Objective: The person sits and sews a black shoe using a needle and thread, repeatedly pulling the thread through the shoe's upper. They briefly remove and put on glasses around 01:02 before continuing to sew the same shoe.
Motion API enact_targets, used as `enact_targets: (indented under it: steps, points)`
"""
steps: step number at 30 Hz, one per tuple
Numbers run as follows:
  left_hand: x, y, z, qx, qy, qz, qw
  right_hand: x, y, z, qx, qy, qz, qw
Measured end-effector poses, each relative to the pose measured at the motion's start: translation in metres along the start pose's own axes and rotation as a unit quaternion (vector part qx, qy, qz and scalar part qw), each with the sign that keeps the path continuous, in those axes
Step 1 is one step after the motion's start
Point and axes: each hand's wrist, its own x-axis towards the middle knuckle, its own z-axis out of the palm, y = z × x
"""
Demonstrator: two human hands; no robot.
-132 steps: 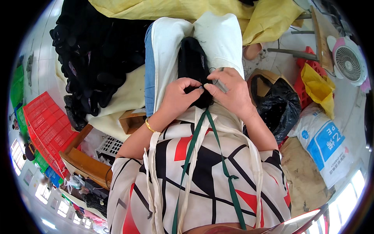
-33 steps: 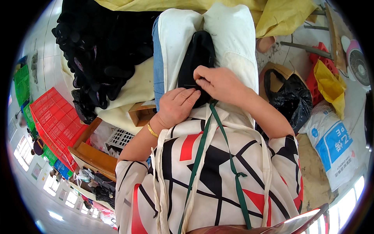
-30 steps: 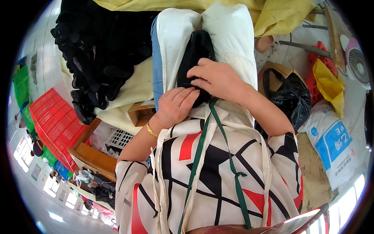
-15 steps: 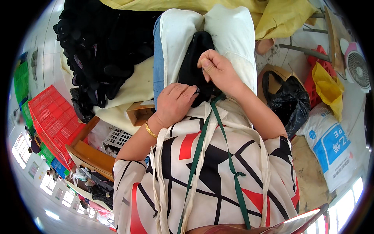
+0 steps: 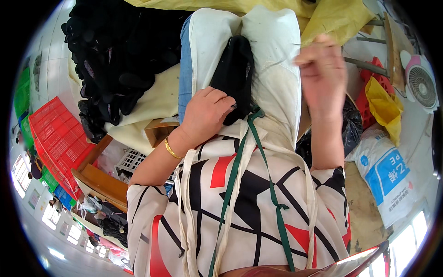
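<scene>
A long black fabric piece, rounded at its far end and sock-like, lies on the white cloth over my lap. My left hand is closed on its near end, fingers curled over the edge. A small dark thing shows at the fingertips, too small to name. To the right of my lap, my right hand is raised in the air and smeared by motion. Whether it holds anything cannot be made out. On the left lies a heap of similar black pieces, on cream cloth.
A wooden box and a red crate stand on the left. Yellow sheeting spreads along the far side. On the right are a black plastic bag, a yellow bag, a white-and-blue sack and a small fan.
My right hand has swung up and to the right, away from the black fabric piece. My left hand stays on its near end, with only a slight shift.
</scene>
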Motion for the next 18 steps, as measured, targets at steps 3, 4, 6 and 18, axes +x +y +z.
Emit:
enact_targets:
  steps: [3, 4, 6, 18]
  points:
    - [0.003, 0.007, -0.003, 0.002, 0.029, -0.037, 0.999, -0.019, 0.033, -0.018, -0.132, -0.208, 0.165, 0.955]
    - [0.002, 0.011, -0.004, 0.008, 0.043, -0.055, 0.998, -0.028, 0.032, -0.012, -0.202, -0.212, 0.248, 0.924]
    - [-0.001, 0.013, -0.004, 0.011, 0.045, -0.077, 0.996, -0.040, 0.052, -0.018, -0.322, -0.272, 0.214, 0.881]
    - [-0.012, 0.007, 0.010, 0.008, 0.086, -0.074, 0.993, -0.058, 0.059, -0.026, -0.488, -0.384, 0.049, 0.782]
